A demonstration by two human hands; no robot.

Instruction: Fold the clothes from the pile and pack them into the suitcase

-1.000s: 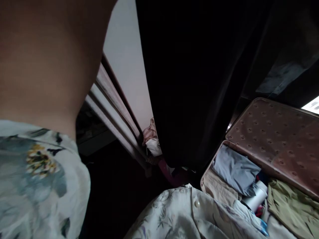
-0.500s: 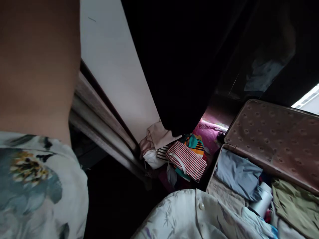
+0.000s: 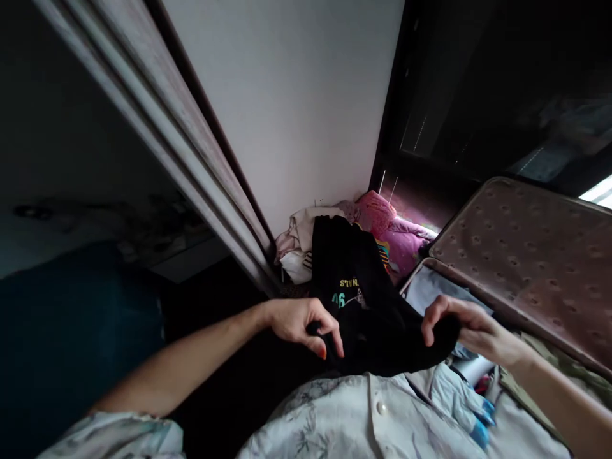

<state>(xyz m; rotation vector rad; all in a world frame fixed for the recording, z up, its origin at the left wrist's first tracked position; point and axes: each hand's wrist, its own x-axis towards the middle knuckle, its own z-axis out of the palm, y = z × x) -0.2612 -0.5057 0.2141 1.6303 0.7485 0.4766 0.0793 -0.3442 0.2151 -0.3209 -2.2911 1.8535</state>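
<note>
A black garment (image 3: 377,331) with yellow and green lettering, upside down from here, hangs stretched between my two hands in front of my body. My left hand (image 3: 303,324) is closed on its left edge, thumb and forefinger curled toward each other. On the other side, my right hand (image 3: 466,325) grips the right edge with bent fingers, above the open suitcase (image 3: 526,268). The far part of the garment lies over a heap of folded clothes, of which a beige cloth (image 3: 301,226), a white cloth (image 3: 296,266) and a striped piece show. Whether the garment is a top or trousers, I cannot tell.
Grey-blue, olive and light blue clothes and a white cylinder (image 3: 471,368) lie in the suitcase. Pink bedding (image 3: 404,245) sits behind the heap. A white wall panel (image 3: 287,115), a pale curtain (image 3: 157,127) and a dark glossy surface (image 3: 478,95) stand around it.
The black garment, raised high and blocking the view before, has come down over the clothes heap, hiding the red-striped piece. Both my hands have come into view holding it. The view has shifted.
</note>
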